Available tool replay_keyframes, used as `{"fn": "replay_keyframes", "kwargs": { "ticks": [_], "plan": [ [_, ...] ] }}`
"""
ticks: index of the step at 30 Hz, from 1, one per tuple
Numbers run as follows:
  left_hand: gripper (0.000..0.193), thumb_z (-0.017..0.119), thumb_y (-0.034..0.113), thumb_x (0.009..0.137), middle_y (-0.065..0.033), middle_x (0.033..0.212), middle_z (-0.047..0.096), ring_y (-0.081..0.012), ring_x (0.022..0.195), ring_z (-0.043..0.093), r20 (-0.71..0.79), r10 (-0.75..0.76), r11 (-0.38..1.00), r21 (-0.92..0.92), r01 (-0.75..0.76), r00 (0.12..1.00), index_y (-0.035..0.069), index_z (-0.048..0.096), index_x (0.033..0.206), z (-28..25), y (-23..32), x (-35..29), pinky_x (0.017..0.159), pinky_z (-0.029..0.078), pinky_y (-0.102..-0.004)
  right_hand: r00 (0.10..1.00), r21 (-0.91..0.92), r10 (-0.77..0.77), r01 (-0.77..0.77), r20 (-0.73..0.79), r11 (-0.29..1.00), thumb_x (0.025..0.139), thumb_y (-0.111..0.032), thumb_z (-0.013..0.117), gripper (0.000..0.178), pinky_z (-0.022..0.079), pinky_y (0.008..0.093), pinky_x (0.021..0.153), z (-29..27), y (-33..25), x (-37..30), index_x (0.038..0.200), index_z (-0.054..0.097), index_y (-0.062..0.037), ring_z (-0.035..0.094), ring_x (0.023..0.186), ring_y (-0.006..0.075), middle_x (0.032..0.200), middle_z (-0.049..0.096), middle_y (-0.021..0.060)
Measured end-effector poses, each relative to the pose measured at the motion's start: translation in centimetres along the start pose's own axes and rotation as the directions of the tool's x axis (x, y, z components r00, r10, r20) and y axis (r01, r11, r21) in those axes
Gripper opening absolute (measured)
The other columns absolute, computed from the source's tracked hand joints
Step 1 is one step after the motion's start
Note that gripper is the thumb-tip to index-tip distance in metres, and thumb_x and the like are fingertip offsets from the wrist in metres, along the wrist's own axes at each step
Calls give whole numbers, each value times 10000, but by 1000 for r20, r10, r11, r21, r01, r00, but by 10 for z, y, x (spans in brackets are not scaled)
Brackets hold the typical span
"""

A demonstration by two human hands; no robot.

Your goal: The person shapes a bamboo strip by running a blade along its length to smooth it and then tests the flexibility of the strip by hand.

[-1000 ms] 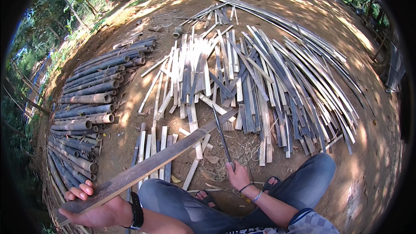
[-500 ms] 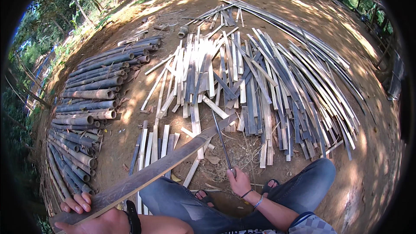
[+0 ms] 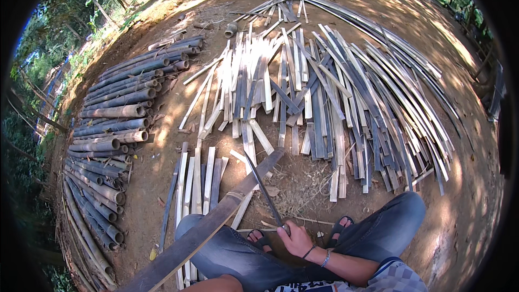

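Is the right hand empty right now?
No, the right hand is closed around the handle end of a long dark knife.

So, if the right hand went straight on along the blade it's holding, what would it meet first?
Probably the dark bamboo strip slanting across its path; the knife in the right hand crosses it in the picture. Depth is unclear, so the hand might pass above it.
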State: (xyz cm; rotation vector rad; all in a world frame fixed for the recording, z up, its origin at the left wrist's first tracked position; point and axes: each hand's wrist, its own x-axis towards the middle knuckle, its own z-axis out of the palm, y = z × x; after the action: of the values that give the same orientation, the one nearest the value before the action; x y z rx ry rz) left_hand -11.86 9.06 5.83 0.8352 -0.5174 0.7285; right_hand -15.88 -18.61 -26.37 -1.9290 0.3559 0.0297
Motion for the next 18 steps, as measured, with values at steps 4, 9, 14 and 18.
{"fn": "replay_keyframes", "kwargs": {
  "ticks": [4,9,14,18],
  "plan": [
    [634,498,639,859,-82,716,525,-209,600,482,76,-79,996,-43,82,994,7,554,851,2,-21,25,589,394,-344,997,5,81,-81,11,997,932,-337,522,353,458,476,605,2,-6,6,892,550,13,616,671,414,670,603,212],
    [648,512,663,837,-74,717,523,-203,580,461,129,-81,992,-88,93,988,15,542,845,35,-12,36,578,375,-327,996,-5,71,-71,49,997,925,-366,521,382,452,490,622,-3,-15,-14,890,550,13,602,666,427,672,599,214],
    [221,484,179,940,-2,651,336,-105,534,351,138,-84,989,135,65,987,67,374,785,-6,2,62,533,346,-237,999,46,32,-32,6,998,922,-367,524,385,445,501,619,2,-9,-23,873,544,15,583,654,439,653,582,222],
    [298,475,291,964,-28,701,357,-112,560,375,56,-44,984,177,34,997,55,369,815,0,-31,65,561,356,-238,989,1,138,-138,57,990,921,-400,515,424,482,500,671,7,5,-7,935,565,20,613,734,452,730,620,258]
  ]
}}
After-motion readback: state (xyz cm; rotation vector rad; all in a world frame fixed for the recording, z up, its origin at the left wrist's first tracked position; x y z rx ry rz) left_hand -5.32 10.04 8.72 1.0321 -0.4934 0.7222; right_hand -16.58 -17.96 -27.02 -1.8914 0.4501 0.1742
